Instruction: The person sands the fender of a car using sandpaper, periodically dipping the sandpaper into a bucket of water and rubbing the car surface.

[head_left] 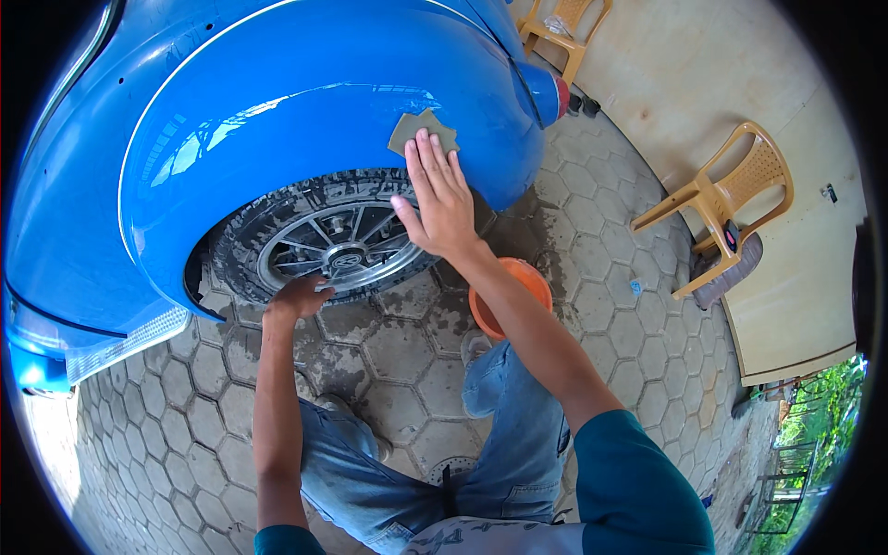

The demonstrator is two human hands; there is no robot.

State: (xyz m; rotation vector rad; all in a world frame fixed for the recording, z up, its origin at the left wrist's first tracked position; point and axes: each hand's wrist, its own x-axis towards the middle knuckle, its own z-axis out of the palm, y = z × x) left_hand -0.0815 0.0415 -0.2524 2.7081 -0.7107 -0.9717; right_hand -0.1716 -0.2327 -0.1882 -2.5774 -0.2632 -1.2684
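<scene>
The blue car's rounded fender [305, 102] curves over a tyre [268, 208] with a silver spoked wheel [346, 257]. High on the right side of the arch, my right hand [440, 190] presses an olive-tan sheet [418, 124] against the paint. Its fingers are stretched over the sheet, with the thumb apart; whether the sheet is cloth or sandpaper, I cannot tell. My left hand [301, 294] is at the lower edge of the wheel, with fingers loosely bent and nothing visible in them. Whether it touches the tyre is unclear.
An orange bucket [523, 277] stands beside my knee, partly behind my right forearm. Wet patches darken the hexagonal paving [402, 347] under the wheel. A tan plastic chair [731, 199] is at the right, another chair [564, 28] at the back. A pale panel [786, 287] lies beyond.
</scene>
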